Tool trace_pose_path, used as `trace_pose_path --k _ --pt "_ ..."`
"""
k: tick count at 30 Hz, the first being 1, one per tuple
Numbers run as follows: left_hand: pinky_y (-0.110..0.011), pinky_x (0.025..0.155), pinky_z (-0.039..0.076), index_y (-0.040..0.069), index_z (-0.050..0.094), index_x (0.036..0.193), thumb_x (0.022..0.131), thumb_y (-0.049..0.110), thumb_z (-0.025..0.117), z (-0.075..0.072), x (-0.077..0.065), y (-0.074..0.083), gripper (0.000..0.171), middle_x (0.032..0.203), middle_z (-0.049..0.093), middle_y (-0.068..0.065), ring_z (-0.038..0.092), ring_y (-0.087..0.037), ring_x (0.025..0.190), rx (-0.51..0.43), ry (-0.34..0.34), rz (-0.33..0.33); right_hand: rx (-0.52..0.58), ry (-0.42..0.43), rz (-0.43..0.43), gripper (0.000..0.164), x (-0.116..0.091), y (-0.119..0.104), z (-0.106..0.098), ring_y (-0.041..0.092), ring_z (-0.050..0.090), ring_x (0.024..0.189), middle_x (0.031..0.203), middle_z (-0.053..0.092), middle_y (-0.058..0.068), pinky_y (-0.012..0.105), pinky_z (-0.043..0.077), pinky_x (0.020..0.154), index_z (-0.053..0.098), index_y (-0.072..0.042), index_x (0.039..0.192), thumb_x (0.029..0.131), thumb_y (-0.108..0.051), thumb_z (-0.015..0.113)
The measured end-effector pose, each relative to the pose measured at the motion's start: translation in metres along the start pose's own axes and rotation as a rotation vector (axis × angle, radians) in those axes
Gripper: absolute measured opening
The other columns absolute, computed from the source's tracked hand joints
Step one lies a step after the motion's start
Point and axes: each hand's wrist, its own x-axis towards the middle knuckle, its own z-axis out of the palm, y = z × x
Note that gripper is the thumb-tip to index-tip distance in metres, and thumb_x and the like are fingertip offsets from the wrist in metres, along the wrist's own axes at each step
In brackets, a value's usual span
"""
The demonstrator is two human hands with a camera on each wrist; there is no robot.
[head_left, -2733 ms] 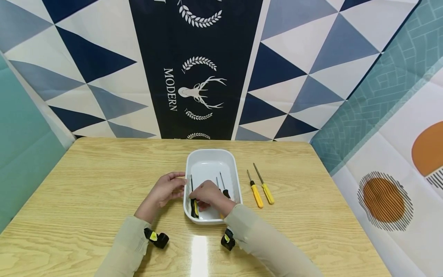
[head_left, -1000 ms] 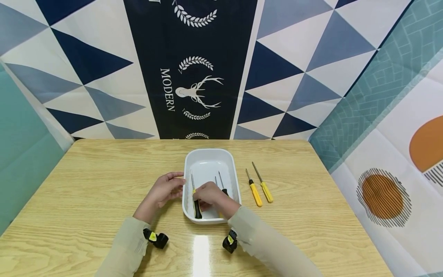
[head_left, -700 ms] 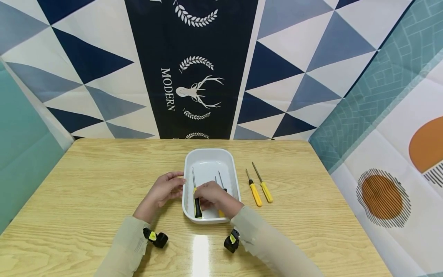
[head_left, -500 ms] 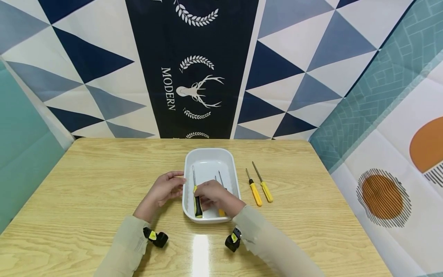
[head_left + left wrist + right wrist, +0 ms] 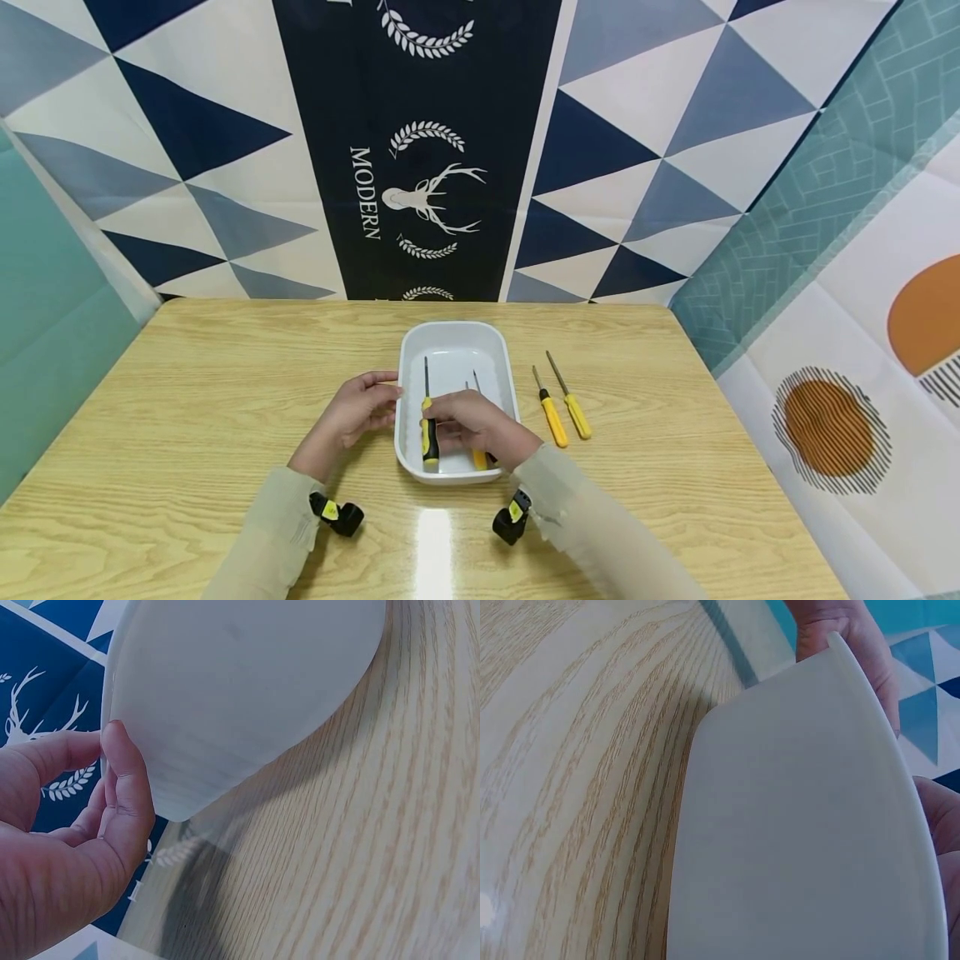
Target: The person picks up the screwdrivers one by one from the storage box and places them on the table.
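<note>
A white tray sits on the wooden table. My left hand pinches its left rim between thumb and finger, as the left wrist view shows on the tray wall. Inside the tray, my right hand holds a yellow-and-black screwdriver near the top of its handle, shaft pointing away from me. Under and beside that hand lie more screwdrivers; one yellow handle shows, with two thin shafts beyond the hand. In the right wrist view the tray wall hides most of the right hand.
Two yellow-handled screwdrivers lie on the table right of the tray, a nearer one with a black collar and a longer one. Patterned cloth hangs behind the table's far edge.
My right hand has taken the yellow-and-black screwdriver from along the tray's left wall and shifted it rightward, turning its handle. The left hand stays at the rim.
</note>
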Motion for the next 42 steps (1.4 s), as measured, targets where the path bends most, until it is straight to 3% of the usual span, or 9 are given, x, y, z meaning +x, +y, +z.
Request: trace_pose_path --k 42 --pt "-0.023 0.064 0.056 -0.001 0.044 0.132 0.091 0.013 0.058 0.0 0.001 0.0 0.045 0.088 0.059 -0.001 0.06 -0.01 0.071 0.008 0.023 -0.016 -0.102 0.061 -0.012 0.03 -0.009 -0.011 -0.018 0.012 0.059 0.073 0.082 0.066 0.001 0.025 0.05 0.06 0.061 -0.001 0.111 0.085 -0.014 0.064"
